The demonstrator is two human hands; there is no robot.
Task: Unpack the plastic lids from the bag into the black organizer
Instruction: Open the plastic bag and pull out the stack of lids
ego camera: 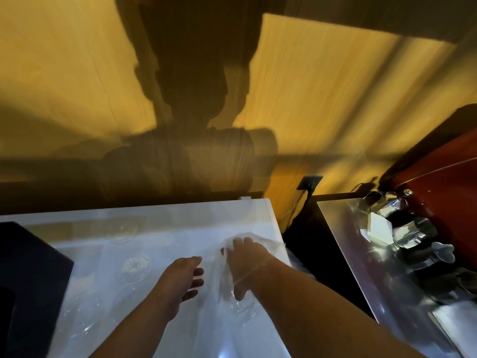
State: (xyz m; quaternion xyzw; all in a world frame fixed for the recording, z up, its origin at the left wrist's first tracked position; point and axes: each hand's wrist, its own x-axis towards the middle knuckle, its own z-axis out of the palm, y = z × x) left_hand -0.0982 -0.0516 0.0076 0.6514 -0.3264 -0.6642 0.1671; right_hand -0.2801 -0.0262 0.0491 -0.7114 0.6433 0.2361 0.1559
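No text, label, brand, number or sign can be read anywhere in the view. The clear plastic lid (136, 266) at about 8 o'clock has a raised mark at its centre, but it is too blurred to make out. The shiny metal pieces (413, 228) at about 3 o'clock show only glare.

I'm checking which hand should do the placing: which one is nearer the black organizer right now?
Left. The left hand hovers open over the white table, right of the black organizer; the right hand is farther right, at the clear bag.
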